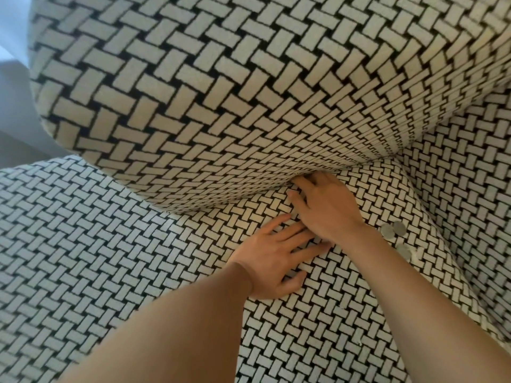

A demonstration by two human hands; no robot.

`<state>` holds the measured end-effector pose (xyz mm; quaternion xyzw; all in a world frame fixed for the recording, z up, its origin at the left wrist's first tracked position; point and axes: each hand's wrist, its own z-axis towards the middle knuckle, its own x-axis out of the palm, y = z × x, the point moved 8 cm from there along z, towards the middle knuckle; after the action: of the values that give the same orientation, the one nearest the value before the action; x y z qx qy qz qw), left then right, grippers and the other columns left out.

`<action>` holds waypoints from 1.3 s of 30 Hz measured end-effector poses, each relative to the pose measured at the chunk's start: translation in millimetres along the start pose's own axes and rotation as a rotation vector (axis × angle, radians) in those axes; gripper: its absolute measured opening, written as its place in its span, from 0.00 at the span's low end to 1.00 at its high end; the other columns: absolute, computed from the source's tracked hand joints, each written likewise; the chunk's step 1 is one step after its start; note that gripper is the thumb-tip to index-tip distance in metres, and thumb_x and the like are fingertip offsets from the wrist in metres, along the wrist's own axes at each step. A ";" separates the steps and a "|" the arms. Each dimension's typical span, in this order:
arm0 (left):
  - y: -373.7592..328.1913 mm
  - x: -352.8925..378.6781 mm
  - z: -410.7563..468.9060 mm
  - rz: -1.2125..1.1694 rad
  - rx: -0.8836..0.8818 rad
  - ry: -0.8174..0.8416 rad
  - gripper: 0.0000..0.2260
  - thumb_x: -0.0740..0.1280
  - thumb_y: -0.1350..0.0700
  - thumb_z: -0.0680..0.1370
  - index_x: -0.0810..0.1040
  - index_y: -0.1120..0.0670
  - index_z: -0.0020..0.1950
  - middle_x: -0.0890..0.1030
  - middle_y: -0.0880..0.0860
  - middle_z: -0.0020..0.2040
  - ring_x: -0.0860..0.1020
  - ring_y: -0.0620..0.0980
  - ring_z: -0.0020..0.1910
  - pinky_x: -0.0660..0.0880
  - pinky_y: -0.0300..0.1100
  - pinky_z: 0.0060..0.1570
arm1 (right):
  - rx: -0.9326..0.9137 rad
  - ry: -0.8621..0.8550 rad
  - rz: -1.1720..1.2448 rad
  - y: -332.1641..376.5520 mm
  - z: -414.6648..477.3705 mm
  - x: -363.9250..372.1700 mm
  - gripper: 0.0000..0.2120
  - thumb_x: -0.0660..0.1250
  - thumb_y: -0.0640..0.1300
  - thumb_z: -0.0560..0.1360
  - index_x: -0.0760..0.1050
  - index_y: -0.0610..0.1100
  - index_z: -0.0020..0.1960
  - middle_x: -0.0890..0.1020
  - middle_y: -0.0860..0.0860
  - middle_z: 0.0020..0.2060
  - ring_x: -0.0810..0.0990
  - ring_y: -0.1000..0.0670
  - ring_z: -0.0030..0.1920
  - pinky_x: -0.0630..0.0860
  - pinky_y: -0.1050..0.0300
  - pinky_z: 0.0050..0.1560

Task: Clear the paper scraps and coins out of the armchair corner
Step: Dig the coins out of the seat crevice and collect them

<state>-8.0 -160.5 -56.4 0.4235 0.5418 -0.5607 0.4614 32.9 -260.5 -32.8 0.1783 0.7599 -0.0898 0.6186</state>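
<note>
I look down into an armchair covered in black-and-white woven-pattern fabric. My left hand (272, 258) lies flat on the seat cushion (110, 258), fingers spread and straight. My right hand (326, 205) reaches into the crease where the seat meets the backrest (221, 92); its fingertips are tucked into the gap and hidden there, so I cannot see whether they hold anything. Three silver coins (392, 230) lie along the seam at the right of the seat, just beyond my right wrist. A small white paper scrap (414, 255) lies beside the lowest coin.
The right armrest (470, 203) rises beside the coins. Beyond the chair's left edge a pale wall or curtain (13, 78) shows.
</note>
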 end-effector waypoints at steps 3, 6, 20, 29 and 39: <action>0.0 -0.5 -0.1 -0.001 0.003 -0.011 0.26 0.57 0.45 0.76 0.60 0.48 0.74 0.70 0.52 0.69 0.63 0.50 0.70 0.51 0.53 0.73 | -0.010 0.031 -0.023 1.3 4.6 0.8 0.21 0.49 0.56 0.80 0.70 0.48 0.66 0.76 0.45 0.60 0.69 0.45 0.64 0.65 0.53 0.64; -1.1 -1.9 -0.2 -0.009 0.014 -0.038 0.25 0.58 0.45 0.75 0.62 0.49 0.72 0.73 0.52 0.66 0.65 0.51 0.68 0.52 0.52 0.73 | 0.019 0.015 0.020 2.5 2.4 3.0 0.20 0.50 0.55 0.80 0.72 0.48 0.64 0.76 0.46 0.60 0.69 0.45 0.63 0.65 0.52 0.65; 0.2 2.2 -0.4 -0.009 0.006 -0.001 0.26 0.56 0.44 0.76 0.62 0.49 0.74 0.71 0.52 0.69 0.64 0.51 0.70 0.52 0.53 0.73 | 0.067 0.061 0.173 -0.5 3.2 10.3 0.13 0.54 0.52 0.80 0.71 0.49 0.58 0.78 0.53 0.58 0.64 0.48 0.65 0.56 0.51 0.65; 1.0 3.7 -0.5 -0.024 -0.007 0.022 0.26 0.54 0.44 0.77 0.59 0.48 0.75 0.66 0.52 0.73 0.62 0.51 0.73 0.54 0.54 0.72 | 0.084 0.213 0.225 1.0 10.8 5.4 0.20 0.48 0.56 0.80 0.70 0.53 0.66 0.72 0.52 0.66 0.60 0.47 0.68 0.56 0.49 0.67; 1.4 2.9 -1.5 -0.021 0.002 -0.026 0.25 0.55 0.44 0.76 0.59 0.49 0.72 0.72 0.53 0.68 0.64 0.52 0.69 0.53 0.53 0.71 | 0.056 0.163 0.064 10.0 8.3 18.1 0.25 0.47 0.62 0.79 0.65 0.53 0.71 0.65 0.54 0.71 0.55 0.44 0.71 0.52 0.46 0.70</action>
<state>-7.2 -159.2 -59.6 0.4112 0.5395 -0.5714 0.4619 41.1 -251.4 -51.3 0.2263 0.7990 -0.0766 0.5519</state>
